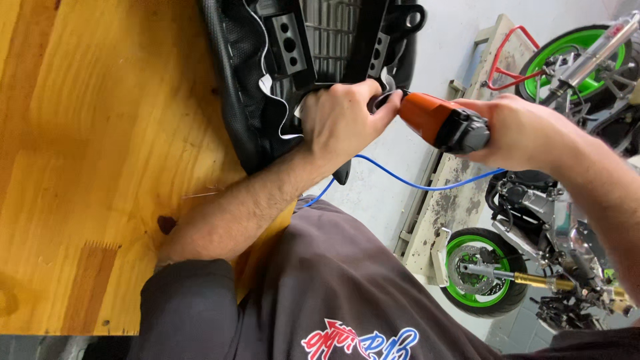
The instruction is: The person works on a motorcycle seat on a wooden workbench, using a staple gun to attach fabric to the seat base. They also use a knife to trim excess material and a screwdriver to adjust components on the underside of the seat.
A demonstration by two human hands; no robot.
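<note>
Dark shirt [347, 280]; hands [343, 120] press seat [240, 87] edge w/ stapler [443, 123].

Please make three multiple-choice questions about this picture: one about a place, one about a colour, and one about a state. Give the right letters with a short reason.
1. Where does the black seat lie?
A. on the wooden bench
B. on the floor
C. on the motorcycle

2. What colour are the motorcycle's wheel rims?
A. red
B. green
C. white

3. What is the right hand doing?
A. hanging empty
B. resting flat on the bench
C. gripping the orange tool

Answers: 1 A, the seat rests upside down on the wooden bench, pressed by the left hand. 2 B, both rims are bright green. 3 C, its fingers wrap the orange tool.
</note>
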